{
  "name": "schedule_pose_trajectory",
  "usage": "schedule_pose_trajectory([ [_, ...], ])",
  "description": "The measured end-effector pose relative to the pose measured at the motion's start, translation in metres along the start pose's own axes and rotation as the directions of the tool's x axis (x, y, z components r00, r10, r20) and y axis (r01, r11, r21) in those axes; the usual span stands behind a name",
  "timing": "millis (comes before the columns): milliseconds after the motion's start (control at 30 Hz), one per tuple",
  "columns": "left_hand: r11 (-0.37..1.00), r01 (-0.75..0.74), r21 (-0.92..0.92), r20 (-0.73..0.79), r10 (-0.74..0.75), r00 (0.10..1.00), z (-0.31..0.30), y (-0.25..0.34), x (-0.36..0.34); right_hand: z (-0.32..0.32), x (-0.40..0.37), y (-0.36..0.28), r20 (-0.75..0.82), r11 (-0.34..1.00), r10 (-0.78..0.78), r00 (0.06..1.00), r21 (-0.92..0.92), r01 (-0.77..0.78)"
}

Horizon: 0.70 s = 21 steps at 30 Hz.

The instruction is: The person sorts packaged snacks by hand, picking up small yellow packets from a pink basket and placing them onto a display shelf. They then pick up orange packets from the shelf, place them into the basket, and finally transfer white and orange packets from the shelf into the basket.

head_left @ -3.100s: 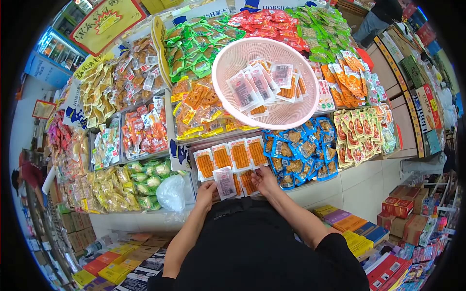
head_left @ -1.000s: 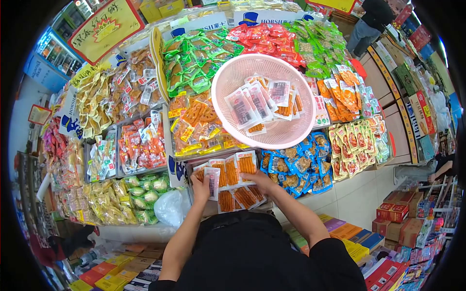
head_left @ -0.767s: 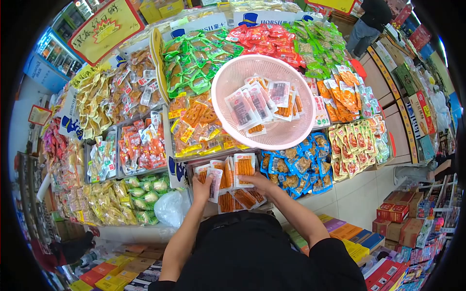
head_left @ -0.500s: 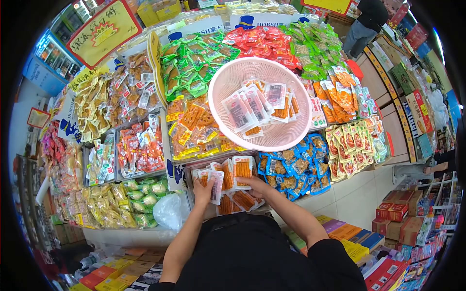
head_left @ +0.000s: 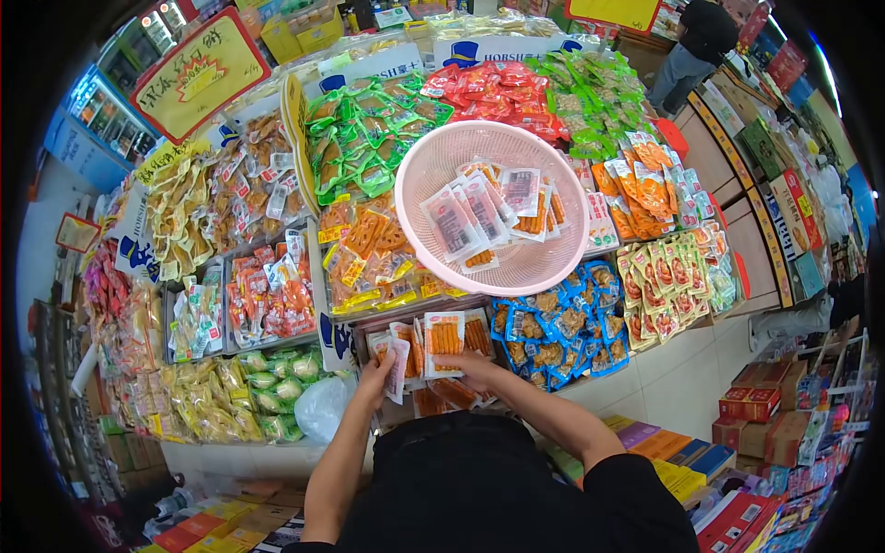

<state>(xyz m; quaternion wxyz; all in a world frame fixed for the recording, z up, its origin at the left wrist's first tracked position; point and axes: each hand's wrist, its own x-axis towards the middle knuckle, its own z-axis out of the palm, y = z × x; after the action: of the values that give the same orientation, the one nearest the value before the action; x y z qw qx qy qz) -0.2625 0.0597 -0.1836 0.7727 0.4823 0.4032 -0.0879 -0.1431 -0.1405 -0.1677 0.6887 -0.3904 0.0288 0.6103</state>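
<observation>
My left hand [head_left: 373,376] is closed on a pale, printed snack packet [head_left: 396,369], held upright above the bin. To its right, my right hand [head_left: 468,367] grips the lower right part of a clear packet of orange sticks [head_left: 444,339]. More packets of orange sticks [head_left: 477,335] lie in the bin around both hands. Beyond the bin, a pink plastic basket [head_left: 419,241] rests on the snack display, tilted slightly. Several packets [head_left: 452,226] lie inside it, some with the pale printed side up, others showing orange sticks.
Blue snack packets [head_left: 553,324] lie right of the bin. Yellow-labelled packets [head_left: 369,263] are behind it, and a clear plastic bag [head_left: 321,407] is at its left. Cartons [head_left: 678,475] stand at the lower right. A person [head_left: 705,28] stands at the upper right.
My right hand has moved left with a packet of orange sticks, closer to my left hand. My left hand has shifted slightly left and down with its packet.
</observation>
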Motion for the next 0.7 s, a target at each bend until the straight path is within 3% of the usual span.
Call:
schedule_pose_trajectory([
  [100,0.997,-0.067,-0.027,0.059,0.068,0.996,0.003,-0.003,-0.005,0.012,-0.009,-0.005,-0.010,0.996,-0.029,1.000,-0.089,0.028],
  [267,0.985,-0.163,-0.056,-0.013,0.163,0.987,0.011,-0.003,-0.032,0.027,-0.020,-0.002,0.029,0.995,-0.057,0.998,-0.076,0.059],
  [400,0.969,-0.234,-0.077,-0.054,0.230,0.972,0.017,-0.002,-0.056,0.039,-0.033,-0.006,0.117,0.971,-0.099,0.988,-0.204,0.121],
  [467,0.933,-0.354,-0.072,-0.123,0.344,0.931,0.023,0.001,-0.069,0.048,-0.039,-0.014,0.135,0.959,-0.120,0.984,-0.240,0.150],
  [533,0.921,-0.386,-0.057,-0.144,0.375,0.916,0.023,0.007,-0.076,0.061,-0.048,-0.033,0.092,0.838,-0.082,0.992,-0.533,0.119],
  [700,0.823,-0.564,-0.062,-0.215,0.541,0.813,0.050,0.058,-0.109,0.096,-0.064,-0.065,0.106,0.901,-0.242,0.965,-0.345,0.264],
])
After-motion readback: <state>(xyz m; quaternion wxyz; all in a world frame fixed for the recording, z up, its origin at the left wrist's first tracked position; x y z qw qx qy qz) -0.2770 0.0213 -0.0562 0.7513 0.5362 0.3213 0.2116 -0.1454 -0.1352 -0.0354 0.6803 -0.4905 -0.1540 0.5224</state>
